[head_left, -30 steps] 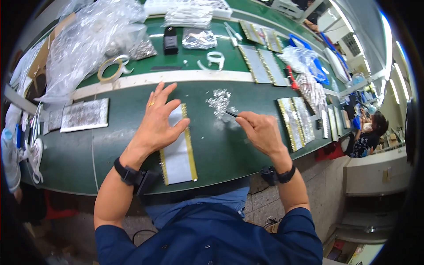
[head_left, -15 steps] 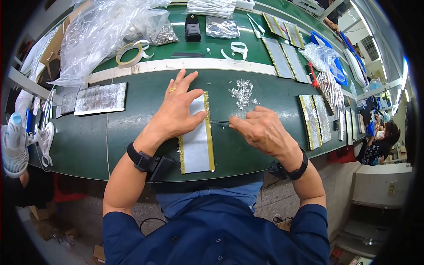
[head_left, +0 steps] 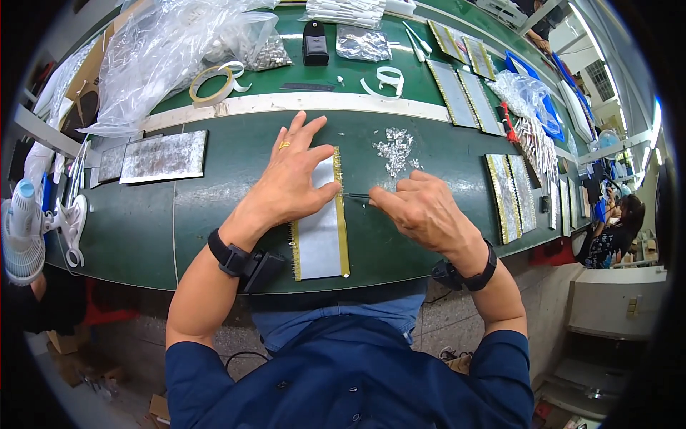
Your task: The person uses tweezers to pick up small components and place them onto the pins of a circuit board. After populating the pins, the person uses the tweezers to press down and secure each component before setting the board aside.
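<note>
A flat grey plate (head_left: 320, 247) with yellow edge strips lies lengthwise in front of me on the green workbench. Along both long edges run rows of tiny pieces. My left hand (head_left: 289, 175) rests across its upper part, fingers spread, with the thumb tip by the right edge strip. My right hand (head_left: 421, 211) is closed on thin metal tweezers (head_left: 359, 196), whose tips touch or nearly touch that strip beside the left thumb. Just beyond the right hand is a scattered heap of small, shiny, clear or silvery pieces (head_left: 394, 149).
Metal plates (head_left: 163, 157) lie at left, near a clip fan (head_left: 25, 236). Edged panels (head_left: 502, 196) lie at right. Across the white strip (head_left: 286, 104) are a tape roll (head_left: 212, 86), a black pouch (head_left: 314, 44), plastic bags (head_left: 193, 50) and white swabs (head_left: 344, 12). A person (head_left: 616, 232) sits far right.
The whole view has shifted very slightly. Both hands keep nearly the same pose, with the tweezers still at the plate's right edge strip.
</note>
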The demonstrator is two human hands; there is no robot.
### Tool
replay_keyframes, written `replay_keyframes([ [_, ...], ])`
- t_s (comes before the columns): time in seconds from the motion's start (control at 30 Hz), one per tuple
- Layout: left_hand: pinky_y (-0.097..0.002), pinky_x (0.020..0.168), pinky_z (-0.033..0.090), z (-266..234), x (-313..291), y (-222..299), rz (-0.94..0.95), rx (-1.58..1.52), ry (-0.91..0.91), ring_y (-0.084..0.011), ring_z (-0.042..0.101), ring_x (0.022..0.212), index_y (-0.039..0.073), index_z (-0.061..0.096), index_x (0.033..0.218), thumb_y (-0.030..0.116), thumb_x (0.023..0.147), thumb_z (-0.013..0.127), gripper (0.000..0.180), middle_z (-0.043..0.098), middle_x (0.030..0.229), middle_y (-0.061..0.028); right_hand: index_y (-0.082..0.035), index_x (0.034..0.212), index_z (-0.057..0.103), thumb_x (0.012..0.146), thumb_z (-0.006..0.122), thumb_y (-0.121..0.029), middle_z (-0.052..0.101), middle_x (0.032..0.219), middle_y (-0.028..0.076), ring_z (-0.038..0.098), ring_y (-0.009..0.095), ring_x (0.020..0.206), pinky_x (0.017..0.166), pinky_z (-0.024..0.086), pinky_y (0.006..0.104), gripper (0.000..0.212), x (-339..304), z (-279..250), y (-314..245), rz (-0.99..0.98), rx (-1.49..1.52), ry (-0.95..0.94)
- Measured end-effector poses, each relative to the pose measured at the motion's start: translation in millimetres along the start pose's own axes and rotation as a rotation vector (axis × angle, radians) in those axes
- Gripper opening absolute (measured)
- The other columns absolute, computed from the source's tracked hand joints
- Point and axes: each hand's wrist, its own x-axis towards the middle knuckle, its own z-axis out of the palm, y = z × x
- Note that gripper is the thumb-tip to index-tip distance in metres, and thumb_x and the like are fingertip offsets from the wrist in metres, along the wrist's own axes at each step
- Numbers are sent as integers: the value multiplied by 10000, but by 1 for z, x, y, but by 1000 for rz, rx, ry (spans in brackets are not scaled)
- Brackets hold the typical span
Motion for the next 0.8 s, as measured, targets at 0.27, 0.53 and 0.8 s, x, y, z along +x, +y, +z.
replay_keyframes([
  [0.27,-614,1362,172,6,-1,2,18,3,14,-476,193,1677,3,709,1207,264,837,903,493,379,1740,-228,-109,1038,717,950,806,-170,551,639,24,580,221,612,625,452,384,140,-1,3,0,-1,5,11],
  [0.53,-621,1354,185,5,3,4,31,30,-1,-485,205,1668,26,739,1264,273,841,892,513,400,1720,-236,-101,1028,726,988,789,-185,572,643,47,603,255,617,631,473,402,112,-11,-17,9,117,-2,40],
  [0.8,-626,1343,213,-2,0,7,27,-23,45,-502,256,1645,3,740,1225,264,874,862,454,429,1698,-249,-75,1005,751,1017,757,-207,694,753,164,686,386,709,674,527,481,133,-48,-29,41,471,-67,53],
])
